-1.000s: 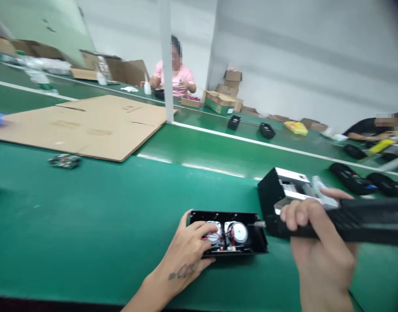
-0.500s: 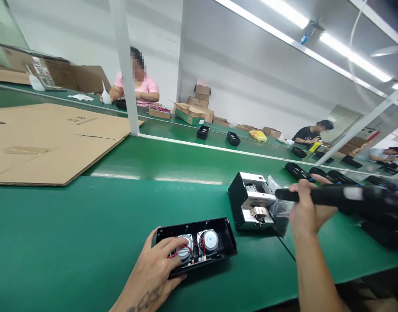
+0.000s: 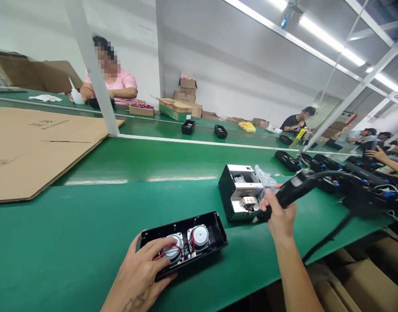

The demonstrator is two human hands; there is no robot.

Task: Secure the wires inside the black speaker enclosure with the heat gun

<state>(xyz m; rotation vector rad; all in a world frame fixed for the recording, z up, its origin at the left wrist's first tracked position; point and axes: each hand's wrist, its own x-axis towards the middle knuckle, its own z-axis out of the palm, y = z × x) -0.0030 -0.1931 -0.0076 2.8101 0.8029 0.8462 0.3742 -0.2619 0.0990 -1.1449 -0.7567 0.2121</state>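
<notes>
My left hand (image 3: 143, 266) grips the left end of a black speaker housing (image 3: 215, 229), fingers over the near wall and one round speaker driver. A second silver driver (image 3: 199, 236) shows uncovered, with red and black wires around both. My right hand (image 3: 276, 212) is wrapped around a black corded electric screwdriver (image 3: 291, 189). Its front end points down and left, beside a black and silver screw feeder (image 3: 235, 199); the very tip is hard to make out. Clear plastic film (image 3: 263, 177) sits at the feeder's right side.
A large cardboard sheet (image 3: 39, 160) lies on the green bench (image 3: 98, 229) at left. Several black housings with wires (image 3: 328, 162) crowd the right. White posts (image 3: 95, 73) rise from the bench. Co-workers sit beyond, with a green box (image 3: 174, 108) on the far bench. Cardboard boxes (image 3: 367, 281) lie below at right.
The screwdriver has swung from nearly level to slanting, its front end now lower beside the feeder. The view has shifted right; my left hand keeps its hold on the housing.
</notes>
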